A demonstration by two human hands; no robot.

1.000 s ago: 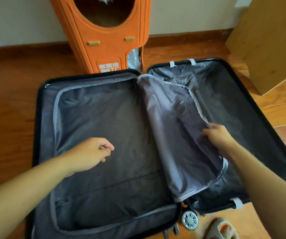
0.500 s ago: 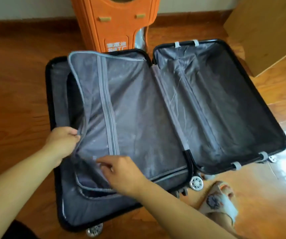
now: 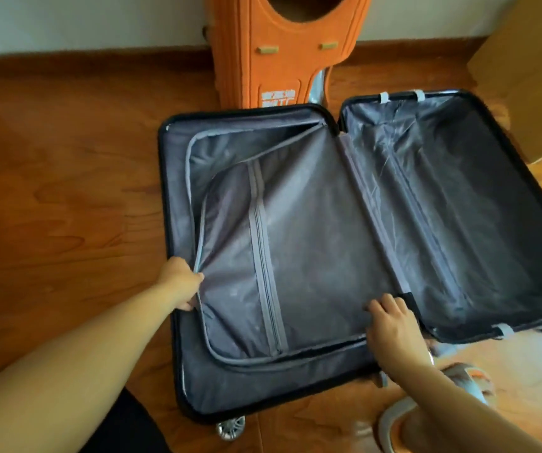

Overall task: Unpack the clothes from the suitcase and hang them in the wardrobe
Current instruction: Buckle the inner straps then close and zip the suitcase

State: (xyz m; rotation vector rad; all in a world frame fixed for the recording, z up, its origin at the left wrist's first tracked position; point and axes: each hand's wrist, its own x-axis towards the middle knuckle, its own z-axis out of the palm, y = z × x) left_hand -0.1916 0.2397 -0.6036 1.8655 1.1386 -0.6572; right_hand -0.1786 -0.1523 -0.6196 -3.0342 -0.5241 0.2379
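A black hard-shell suitcase (image 3: 165,178) lies open flat on the wooden floor, both halves lined in grey fabric. No clothes show in either half. A grey zippered divider flap (image 3: 295,256) covers most of the left half. My left hand (image 3: 179,282) grips the flap's left edge near its zipper track. Over at the flap's lower right corner, close to the hinge, my right hand (image 3: 390,325) rests on the fabric with its fingers bent onto it. The right half (image 3: 459,207) lies bare.
An orange moulded stand (image 3: 282,50) stands against the wall just behind the suitcase. A light wooden cabinet (image 3: 531,76) occupies the right rear corner. My slippered feet (image 3: 459,387) are by the suitcase's near right corner. A suitcase wheel (image 3: 230,428) sticks out at the front.
The divider flap has swung from the right half onto the left half and now lies flatter. My right hand moved right along its lower edge; my left hand keeps its grip on the left edge.
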